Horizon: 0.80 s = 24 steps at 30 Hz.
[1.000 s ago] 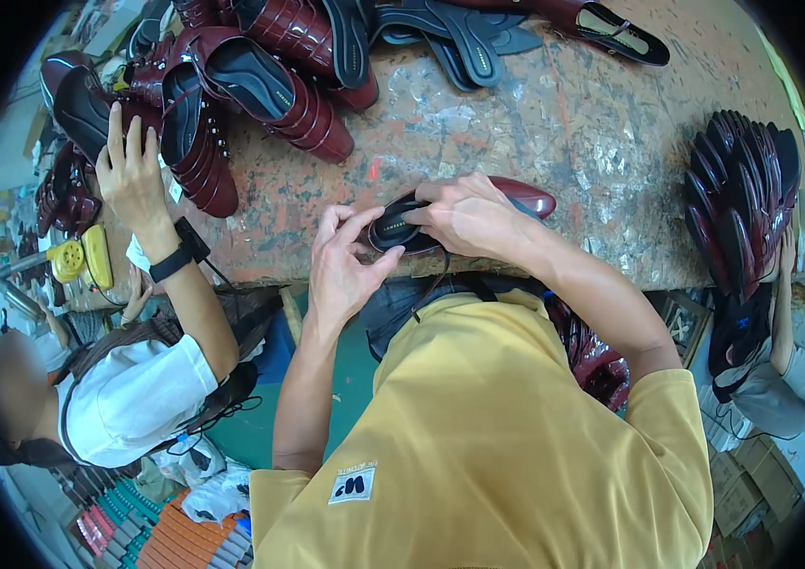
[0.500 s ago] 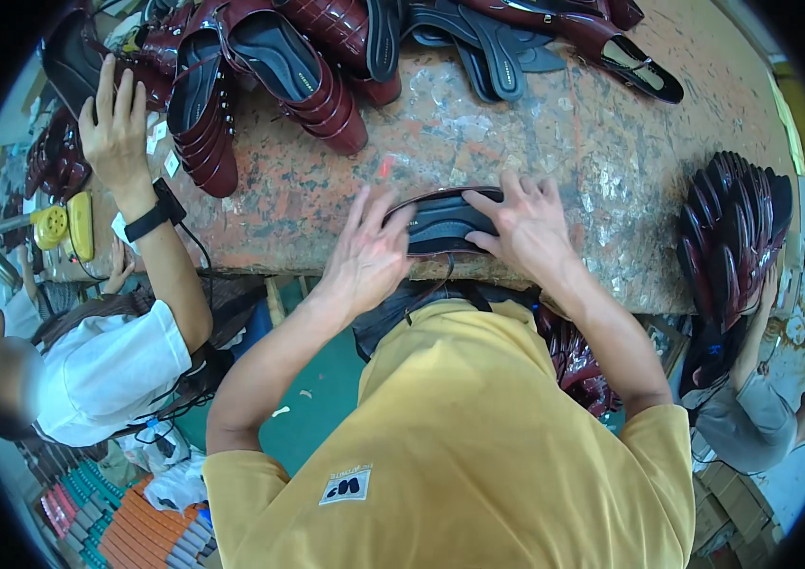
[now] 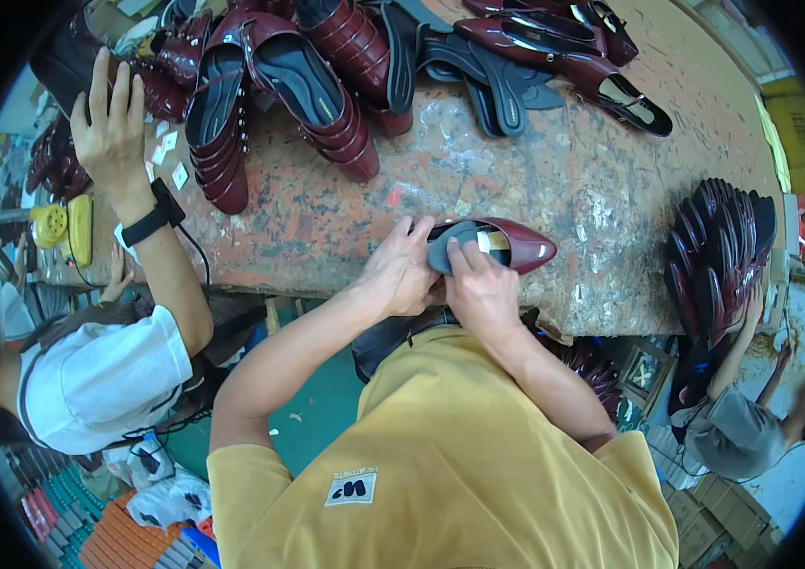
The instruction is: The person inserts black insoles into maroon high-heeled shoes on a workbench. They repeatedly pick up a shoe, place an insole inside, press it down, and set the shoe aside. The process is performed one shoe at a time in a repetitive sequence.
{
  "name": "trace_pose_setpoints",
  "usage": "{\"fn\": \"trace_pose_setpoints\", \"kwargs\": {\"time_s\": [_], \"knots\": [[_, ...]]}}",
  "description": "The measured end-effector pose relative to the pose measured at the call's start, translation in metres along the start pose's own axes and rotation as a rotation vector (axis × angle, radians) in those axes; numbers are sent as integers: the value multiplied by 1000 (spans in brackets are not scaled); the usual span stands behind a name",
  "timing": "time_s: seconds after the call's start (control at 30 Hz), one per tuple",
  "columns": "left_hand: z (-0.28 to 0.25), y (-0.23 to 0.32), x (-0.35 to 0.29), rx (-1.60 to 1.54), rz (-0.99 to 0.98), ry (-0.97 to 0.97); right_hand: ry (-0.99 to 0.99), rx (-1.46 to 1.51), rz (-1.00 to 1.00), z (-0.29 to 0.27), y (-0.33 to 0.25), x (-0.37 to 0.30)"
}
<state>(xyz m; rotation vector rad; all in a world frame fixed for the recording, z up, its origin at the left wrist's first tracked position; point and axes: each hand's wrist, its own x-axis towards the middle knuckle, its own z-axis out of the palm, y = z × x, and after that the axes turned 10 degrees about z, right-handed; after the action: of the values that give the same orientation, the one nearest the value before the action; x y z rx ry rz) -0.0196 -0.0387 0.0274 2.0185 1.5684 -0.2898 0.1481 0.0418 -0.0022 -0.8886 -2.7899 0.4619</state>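
A glossy burgundy pointed shoe (image 3: 537, 248) lies at the table's near edge, its toe to the right. My left hand (image 3: 401, 272) is closed round its heel end. A grey insole (image 3: 453, 237) is bent up in the shoe's opening, and my right hand (image 3: 481, 284) pinches it. Ahead of the insole, a pale patch shows on the shoe's inner sole. The insole's lower end is hidden by my hands and the shoe's side.
Several burgundy heeled shoes (image 3: 350, 142) stand at the back left, beside a pile of loose dark insoles (image 3: 507, 109). Strapped burgundy flats (image 3: 611, 85) lie farther right. A stack of burgundy shoes (image 3: 720, 251) is at the right edge. A co-worker's hand (image 3: 113, 133) reaches in from the left.
The insole lay flat in the shoe between both hands; its front is now lifted and bent back. My right hand moved left off the toe, and my left hand closed on the heel.
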Motion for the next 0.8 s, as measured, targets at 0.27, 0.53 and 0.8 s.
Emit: {"fn": "trace_pose_setpoints", "kwargs": {"time_s": [0.27, 0.53, 0.8], "knots": [[26, -12, -7, 279, 220, 349, -100, 67, -154, -37, 49, 22], [-11, 14, 57, 264, 392, 231, -237, 272, -39, -19, 133, 20], [-13, 12, 55, 239, 450, 154, -177, 233, -151, -12, 133, 24]]}}
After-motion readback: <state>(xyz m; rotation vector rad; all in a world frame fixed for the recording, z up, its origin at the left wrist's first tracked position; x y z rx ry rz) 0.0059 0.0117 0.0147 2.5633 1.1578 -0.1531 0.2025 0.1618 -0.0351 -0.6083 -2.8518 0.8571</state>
